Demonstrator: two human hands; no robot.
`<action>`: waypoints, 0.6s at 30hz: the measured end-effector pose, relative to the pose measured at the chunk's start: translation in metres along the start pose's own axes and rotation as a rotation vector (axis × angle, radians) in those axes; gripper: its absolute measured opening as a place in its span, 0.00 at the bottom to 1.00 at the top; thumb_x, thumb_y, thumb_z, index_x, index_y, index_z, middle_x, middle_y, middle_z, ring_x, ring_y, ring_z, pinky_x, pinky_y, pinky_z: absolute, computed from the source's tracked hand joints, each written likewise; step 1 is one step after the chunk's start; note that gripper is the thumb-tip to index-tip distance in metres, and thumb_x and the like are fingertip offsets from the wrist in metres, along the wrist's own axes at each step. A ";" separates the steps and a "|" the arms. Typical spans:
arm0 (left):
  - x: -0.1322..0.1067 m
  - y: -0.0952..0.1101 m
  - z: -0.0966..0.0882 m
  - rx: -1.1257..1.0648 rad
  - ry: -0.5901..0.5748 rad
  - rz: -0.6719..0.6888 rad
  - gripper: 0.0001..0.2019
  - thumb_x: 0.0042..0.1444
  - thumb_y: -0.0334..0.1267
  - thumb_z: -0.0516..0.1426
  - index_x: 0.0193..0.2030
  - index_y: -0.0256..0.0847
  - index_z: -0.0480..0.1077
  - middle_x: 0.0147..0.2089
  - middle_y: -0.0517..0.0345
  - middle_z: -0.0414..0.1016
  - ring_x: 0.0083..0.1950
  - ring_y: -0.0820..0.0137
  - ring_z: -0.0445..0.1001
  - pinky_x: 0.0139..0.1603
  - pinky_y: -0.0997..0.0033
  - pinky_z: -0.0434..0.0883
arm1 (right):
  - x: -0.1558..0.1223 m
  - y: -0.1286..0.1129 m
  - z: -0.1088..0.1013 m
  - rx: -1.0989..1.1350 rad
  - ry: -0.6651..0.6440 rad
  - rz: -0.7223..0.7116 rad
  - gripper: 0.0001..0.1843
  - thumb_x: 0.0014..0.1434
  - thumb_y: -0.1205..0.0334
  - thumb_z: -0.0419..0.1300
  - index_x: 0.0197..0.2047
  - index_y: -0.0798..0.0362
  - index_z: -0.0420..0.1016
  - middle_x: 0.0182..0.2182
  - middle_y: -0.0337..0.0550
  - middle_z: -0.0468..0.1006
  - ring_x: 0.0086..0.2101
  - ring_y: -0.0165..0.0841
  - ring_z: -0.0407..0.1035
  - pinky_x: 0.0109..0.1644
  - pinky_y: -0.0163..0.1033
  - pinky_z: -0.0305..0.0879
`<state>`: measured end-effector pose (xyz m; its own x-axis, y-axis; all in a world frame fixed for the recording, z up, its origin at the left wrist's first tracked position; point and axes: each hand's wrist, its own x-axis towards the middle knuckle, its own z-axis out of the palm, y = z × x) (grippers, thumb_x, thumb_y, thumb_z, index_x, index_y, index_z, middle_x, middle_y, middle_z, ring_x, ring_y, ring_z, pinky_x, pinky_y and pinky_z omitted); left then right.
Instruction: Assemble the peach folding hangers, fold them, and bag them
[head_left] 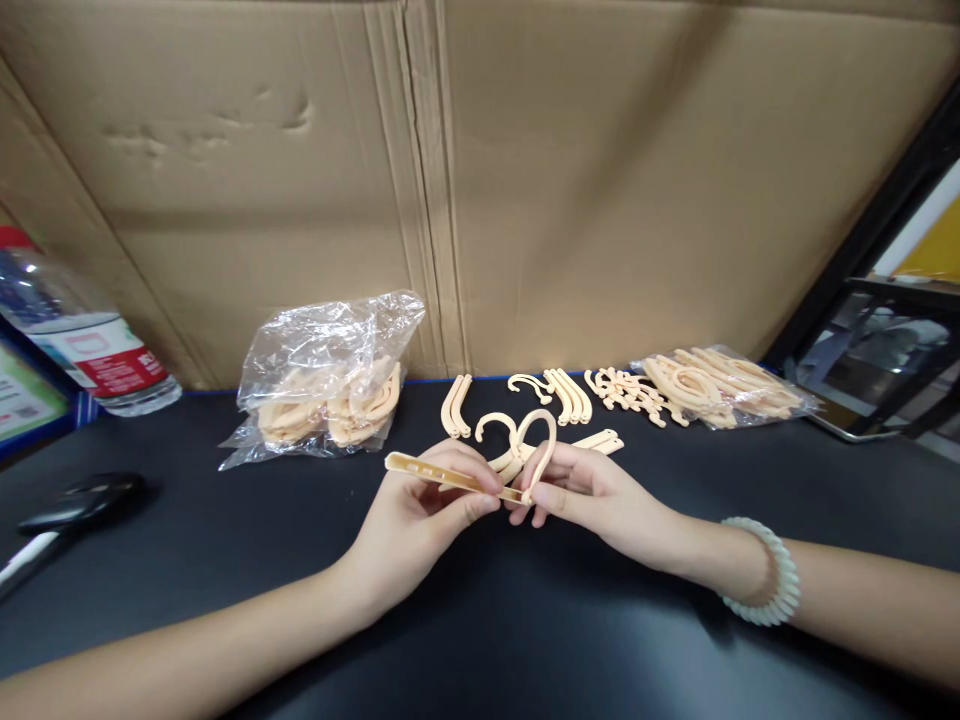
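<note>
My left hand is closed around a cream plastic hanger arm, which points out to the left. Between the fingers of my right hand is a curved cream hanger hook, its loop standing up. The lower end of the hook meets the right end of the arm, just where both sets of fingertips come together; whether they are joined cannot be made out. Behind my hands, partly covered by them, another hook lies on the table with flat arm pieces to its right.
Loose hanger arms and more arms lie at the back, beside a pile of small hooks. Clear bags of parts stand left and right. A bottle and a black mouse are at the left. Cardboard walls the back.
</note>
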<state>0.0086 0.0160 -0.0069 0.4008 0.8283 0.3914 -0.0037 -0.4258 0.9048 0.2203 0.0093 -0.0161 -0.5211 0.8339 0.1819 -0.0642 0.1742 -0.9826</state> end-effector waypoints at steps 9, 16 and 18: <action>0.000 0.001 -0.002 0.107 -0.041 0.003 0.04 0.52 0.29 0.64 0.29 0.41 0.78 0.35 0.56 0.76 0.38 0.67 0.76 0.42 0.70 0.72 | 0.000 -0.001 0.000 0.057 0.056 0.021 0.11 0.60 0.56 0.64 0.37 0.56 0.72 0.35 0.42 0.77 0.34 0.30 0.75 0.39 0.36 0.70; 0.001 0.001 0.001 0.072 -0.053 -0.006 0.04 0.52 0.29 0.64 0.28 0.41 0.78 0.33 0.57 0.76 0.36 0.68 0.77 0.40 0.70 0.72 | -0.003 -0.001 0.003 0.004 0.095 0.016 0.09 0.58 0.60 0.64 0.33 0.56 0.71 0.29 0.38 0.76 0.29 0.28 0.74 0.37 0.35 0.70; 0.001 0.002 0.001 0.098 -0.062 0.005 0.04 0.52 0.29 0.64 0.29 0.41 0.78 0.33 0.57 0.76 0.36 0.68 0.77 0.40 0.70 0.72 | -0.003 -0.001 0.004 -0.009 0.103 0.007 0.08 0.58 0.61 0.64 0.32 0.56 0.71 0.29 0.38 0.75 0.29 0.27 0.74 0.36 0.35 0.71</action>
<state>0.0095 0.0156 -0.0051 0.4569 0.8033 0.3821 0.0823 -0.4659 0.8810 0.2182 0.0043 -0.0156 -0.4309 0.8847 0.1780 -0.0530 0.1721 -0.9836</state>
